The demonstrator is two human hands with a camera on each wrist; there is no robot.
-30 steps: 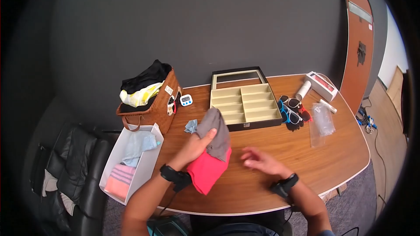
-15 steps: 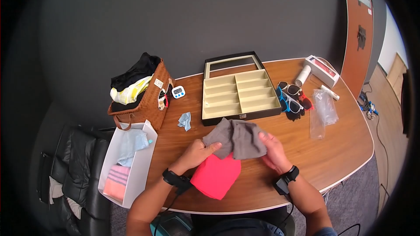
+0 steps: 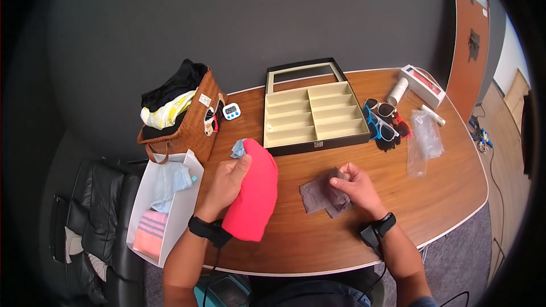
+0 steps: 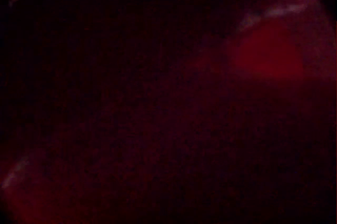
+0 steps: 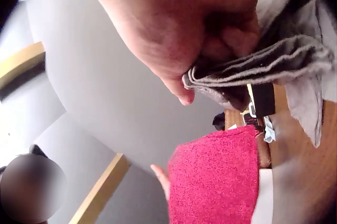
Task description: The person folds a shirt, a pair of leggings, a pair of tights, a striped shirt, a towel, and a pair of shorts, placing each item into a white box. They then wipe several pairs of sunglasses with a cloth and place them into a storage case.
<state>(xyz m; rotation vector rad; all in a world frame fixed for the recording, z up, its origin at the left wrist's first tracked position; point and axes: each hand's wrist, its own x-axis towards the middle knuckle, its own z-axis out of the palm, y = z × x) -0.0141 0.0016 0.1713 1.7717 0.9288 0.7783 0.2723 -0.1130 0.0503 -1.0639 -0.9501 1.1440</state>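
Table (image 3: 318,233); hands grip red cloth (image 3: 253,193), grey cloth (image 3: 321,196).

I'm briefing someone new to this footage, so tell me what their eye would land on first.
The bright pink cloth stands out most, held up by the left hand above the near left part of the wooden table. Beside it, the right hand bunches a grey cloth against the tabletop. Behind them sits an open case of empty cream compartments, with sunglasses to its right.
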